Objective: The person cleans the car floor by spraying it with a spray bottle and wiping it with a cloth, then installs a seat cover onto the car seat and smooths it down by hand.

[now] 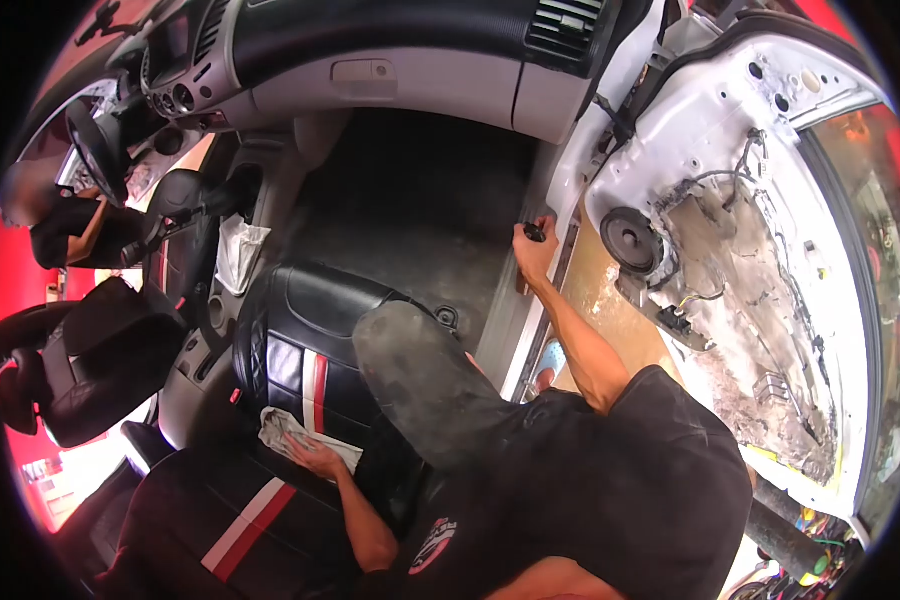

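One left hand: is pressing a cloth onto the seat; grip width, cannot tell
Right grip: is holding a small black object near the doorsill

1. Here's the left hand, flat on a pale cloth on the striped seat!
2. Right hand grips a small dark object!
3. Across, a co-worker mans the steering wheel!

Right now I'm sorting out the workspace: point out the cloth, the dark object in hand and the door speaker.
Cloth (276,428): head view, on its bunched part beside the left hand (316,458).
Dark object (535,233): head view, on the part showing in the right hand (532,256).
Door speaker (630,239): head view, middle of its round face.
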Motion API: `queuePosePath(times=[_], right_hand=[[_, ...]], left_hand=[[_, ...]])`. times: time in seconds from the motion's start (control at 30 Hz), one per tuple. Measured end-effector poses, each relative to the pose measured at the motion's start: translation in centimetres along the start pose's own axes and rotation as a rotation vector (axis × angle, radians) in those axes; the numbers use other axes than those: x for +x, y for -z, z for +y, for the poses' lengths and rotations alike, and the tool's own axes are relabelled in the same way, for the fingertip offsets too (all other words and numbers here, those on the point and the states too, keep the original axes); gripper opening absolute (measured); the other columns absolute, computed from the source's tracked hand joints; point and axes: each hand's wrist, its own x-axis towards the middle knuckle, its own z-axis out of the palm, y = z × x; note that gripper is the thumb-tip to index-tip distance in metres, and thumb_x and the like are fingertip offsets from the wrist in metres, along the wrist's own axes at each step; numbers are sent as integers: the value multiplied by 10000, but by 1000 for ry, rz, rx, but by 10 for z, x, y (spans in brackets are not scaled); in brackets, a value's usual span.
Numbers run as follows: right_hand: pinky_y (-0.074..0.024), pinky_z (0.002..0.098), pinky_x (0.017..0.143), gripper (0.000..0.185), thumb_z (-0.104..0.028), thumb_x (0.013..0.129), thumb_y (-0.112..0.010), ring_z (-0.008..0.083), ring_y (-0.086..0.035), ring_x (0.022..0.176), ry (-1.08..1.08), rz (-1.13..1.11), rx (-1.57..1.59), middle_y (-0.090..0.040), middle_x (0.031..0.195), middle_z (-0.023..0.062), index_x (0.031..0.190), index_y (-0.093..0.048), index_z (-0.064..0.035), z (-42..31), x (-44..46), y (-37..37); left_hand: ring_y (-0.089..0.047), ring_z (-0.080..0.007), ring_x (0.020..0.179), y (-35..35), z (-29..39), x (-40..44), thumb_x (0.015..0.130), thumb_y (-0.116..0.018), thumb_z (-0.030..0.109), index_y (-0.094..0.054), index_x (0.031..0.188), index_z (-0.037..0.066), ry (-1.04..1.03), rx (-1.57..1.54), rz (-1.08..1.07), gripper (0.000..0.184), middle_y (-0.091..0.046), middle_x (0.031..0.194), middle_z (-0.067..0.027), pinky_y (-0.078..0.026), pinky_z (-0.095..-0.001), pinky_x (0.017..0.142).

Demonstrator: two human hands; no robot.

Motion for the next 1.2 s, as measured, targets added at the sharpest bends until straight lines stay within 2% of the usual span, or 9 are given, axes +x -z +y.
queuePosePath(times=[0.07, 0.17, 0.27, 0.4, 0.5, 0.6, 0.9, 1.1, 1.2], right_hand=[[-445, 344, 678, 283, -175, 751, -727, 189, -517, 695, 4, 10, 55, -527, 713, 78, 848, -505, -29, -16, -8, -3], [-465, 387, 661, 280, -177, 756, -710, 242, -517, 636, 94, -75, -60, -541, 681, 120, 842, -484, -37, -6, -16, -15], [-458, 384, 646, 285, -174, 753, -715, 237, -483, 616, 79, -149, -31, -516, 668, 117, 829, -476, -40, -5, -29, -21], [-435, 379, 602, 270, -146, 757, -704, 178, -448, 608, 80, -166, 44, -456, 625, 107, 802, -462, -37, -13, -48, -25], [-407, 372, 576, 294, -145, 757, -711, 148, -404, 606, 93, -267, 1, -422, 611, 94, 770, -441, -29, -1, -53, -25], [-374, 358, 555, 336, -155, 758, -726, 128, -369, 606, 136, -300, 19, -384, 608, 78, 747, -417, -25, 10, -56, -23], [-318, 318, 532, 341, -137, 787, -724, 87, -343, 616, 151, -335, 96, -348, 609, 25, 738, -400, -43, 19, -63, -3], [-319, 318, 534, 339, -129, 784, -724, 89, -347, 621, 193, -340, 22, -343, 616, 35, 742, -399, -42, 31, -60, 6], [-322, 318, 537, 329, -121, 775, -717, 96, -349, 621, 156, -269, 42, -344, 616, 39, 750, -399, -39, 27, -63, 8]], left_hand=[[-438, -424, 1369, -1, -3, 0, 1023, -549, 228, -499, 1494, 168, 12, -3, -11, 477, -513, 1478, -200, -324, -502, 1156], [-438, -428, 1368, 0, -3, 0, 1022, -546, 228, -496, 1495, 169, -3, 5, -23, 480, -510, 1482, -198, -325, -504, 1157], [-437, -433, 1367, 0, -3, 0, 1021, -541, 228, -491, 1499, 172, -4, 2, -29, 483, -506, 1488, -194, -326, -505, 1158], [-435, -441, 1364, 1, -1, -1, 1022, -537, 231, -485, 1503, 178, 16, -6, -26, 487, -510, 1487, -185, -322, -508, 1161], [-439, -443, 1358, 0, -1, -1, 1023, -538, 237, -485, 1504, 180, 50, -13, -36, 487, -517, 1483, -180, -320, -508, 1161], [-447, -440, 1349, -1, -2, 0, 1024, -538, 242, -486, 1504, 183, 8, -14, -14, 486, -522, 1480, -175, -324, -505, 1158], [-441, -427, 1357, 1, -1, -1, 1020, -542, 226, -478, 1510, 201, 3, -7, -16, 494, -523, 1476, -177, -332, -500, 1148], [-452, -429, 1345, 2, 2, -2, 1017, -548, 228, -482, 1508, 199, 19, 15, -18, 496, -531, 1464, -183, -329, -500, 1149], [-454, -429, 1341, 2, 1, 1, 1012, -557, 231, -485, 1506, 196, 18, 44, -28, 500, -533, 1461, -190, -319, -497, 1156]])
